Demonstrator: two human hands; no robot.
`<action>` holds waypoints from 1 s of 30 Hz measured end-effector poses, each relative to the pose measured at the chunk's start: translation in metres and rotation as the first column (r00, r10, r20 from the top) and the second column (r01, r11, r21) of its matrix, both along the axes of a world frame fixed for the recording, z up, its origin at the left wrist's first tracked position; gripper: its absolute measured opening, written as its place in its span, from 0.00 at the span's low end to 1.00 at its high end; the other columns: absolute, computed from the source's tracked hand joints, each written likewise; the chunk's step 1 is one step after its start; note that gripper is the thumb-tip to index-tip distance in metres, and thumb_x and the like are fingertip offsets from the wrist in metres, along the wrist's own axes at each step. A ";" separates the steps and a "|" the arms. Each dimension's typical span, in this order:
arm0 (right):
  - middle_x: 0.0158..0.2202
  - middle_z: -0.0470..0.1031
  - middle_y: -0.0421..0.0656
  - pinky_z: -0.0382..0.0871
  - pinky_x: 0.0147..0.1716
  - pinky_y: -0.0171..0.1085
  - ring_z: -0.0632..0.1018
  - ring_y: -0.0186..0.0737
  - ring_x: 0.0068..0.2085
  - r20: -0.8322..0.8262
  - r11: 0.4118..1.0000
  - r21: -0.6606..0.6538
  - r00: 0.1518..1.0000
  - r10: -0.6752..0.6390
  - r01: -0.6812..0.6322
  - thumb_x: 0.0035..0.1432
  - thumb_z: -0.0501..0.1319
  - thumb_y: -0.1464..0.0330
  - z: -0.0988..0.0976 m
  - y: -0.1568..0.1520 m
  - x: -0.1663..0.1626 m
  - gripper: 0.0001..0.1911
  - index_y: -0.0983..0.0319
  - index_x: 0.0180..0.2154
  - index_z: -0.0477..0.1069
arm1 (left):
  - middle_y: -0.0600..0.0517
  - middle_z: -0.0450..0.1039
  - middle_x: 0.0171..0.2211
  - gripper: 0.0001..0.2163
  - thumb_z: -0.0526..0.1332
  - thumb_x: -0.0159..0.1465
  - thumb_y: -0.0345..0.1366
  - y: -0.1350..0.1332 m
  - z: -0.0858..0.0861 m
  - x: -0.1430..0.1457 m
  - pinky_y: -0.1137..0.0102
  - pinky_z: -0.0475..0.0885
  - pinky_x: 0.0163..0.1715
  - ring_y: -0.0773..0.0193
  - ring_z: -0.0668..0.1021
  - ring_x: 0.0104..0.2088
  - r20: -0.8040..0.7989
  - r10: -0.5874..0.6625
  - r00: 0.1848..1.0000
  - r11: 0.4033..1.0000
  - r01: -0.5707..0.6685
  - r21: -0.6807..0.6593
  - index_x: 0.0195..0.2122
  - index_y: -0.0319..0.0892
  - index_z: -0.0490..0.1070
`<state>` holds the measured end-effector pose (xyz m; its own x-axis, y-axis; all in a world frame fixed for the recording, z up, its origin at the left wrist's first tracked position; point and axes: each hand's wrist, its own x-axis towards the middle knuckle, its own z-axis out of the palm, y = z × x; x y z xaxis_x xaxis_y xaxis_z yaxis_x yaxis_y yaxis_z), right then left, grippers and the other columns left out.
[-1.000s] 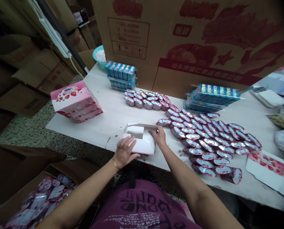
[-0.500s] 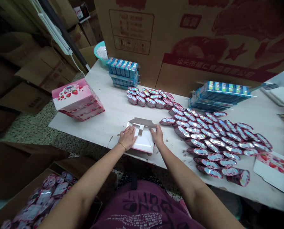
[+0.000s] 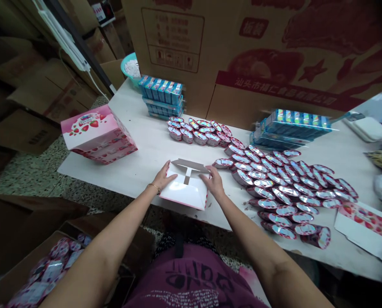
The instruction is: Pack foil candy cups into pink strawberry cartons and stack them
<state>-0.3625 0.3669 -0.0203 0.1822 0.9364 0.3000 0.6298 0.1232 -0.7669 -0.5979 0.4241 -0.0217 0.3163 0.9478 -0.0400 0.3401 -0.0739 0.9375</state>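
Observation:
A small white carton with pink edges (image 3: 185,188) lies at the near edge of the white table (image 3: 139,149), its grey-lined flaps folded in at the far end. My left hand (image 3: 164,176) grips its left side and my right hand (image 3: 214,181) grips its right side. Both hands have their fingers curled round the carton's corners. Just right of my right hand, several shiny foil-topped cups (image 3: 274,184) lie in rows across the table.
A stack of pink strawberry cartons (image 3: 96,132) stands at the table's left corner. Blue packs sit at the back (image 3: 161,96) and back right (image 3: 290,126). A large brown box (image 3: 258,55) walls the far side. A flat carton (image 3: 364,224) lies right. A floor box of cups (image 3: 49,269) is lower left.
The carton's flaps have been folded down flat. My left hand shifted from the carton's top to its left side, and the carton now sits closed between both hands.

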 end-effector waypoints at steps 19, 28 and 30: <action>0.61 0.55 0.43 0.64 0.47 0.39 0.66 0.43 0.54 0.526 0.665 -0.637 0.411 0.745 -0.389 0.56 0.52 0.74 0.059 0.045 -0.006 0.32 0.49 0.60 0.50 | 0.45 0.70 0.44 0.28 0.66 0.45 0.44 0.036 0.011 -0.009 0.64 0.63 0.51 0.55 0.71 0.47 -0.346 -0.241 0.907 0.953 0.288 0.090 0.47 0.40 0.71; 0.57 0.62 0.48 0.64 0.46 0.46 0.70 0.53 0.51 0.477 0.694 -0.671 0.565 0.673 -0.260 0.44 0.66 0.63 0.043 0.050 -0.027 0.46 0.53 0.62 0.46 | 0.45 0.66 0.47 0.32 0.68 0.43 0.36 0.026 0.005 0.004 0.60 0.60 0.54 0.51 0.68 0.51 -0.535 -0.232 0.812 0.927 0.351 0.132 0.52 0.44 0.65; 0.57 0.62 0.48 0.63 0.46 0.47 0.70 0.53 0.50 0.557 0.739 -0.643 0.539 0.632 -0.202 0.43 0.67 0.64 0.044 0.043 -0.033 0.47 0.52 0.61 0.46 | 0.43 0.64 0.50 0.36 0.69 0.41 0.33 0.018 0.006 0.008 0.58 0.57 0.55 0.48 0.64 0.54 -0.582 -0.191 0.791 0.930 0.336 0.152 0.54 0.42 0.62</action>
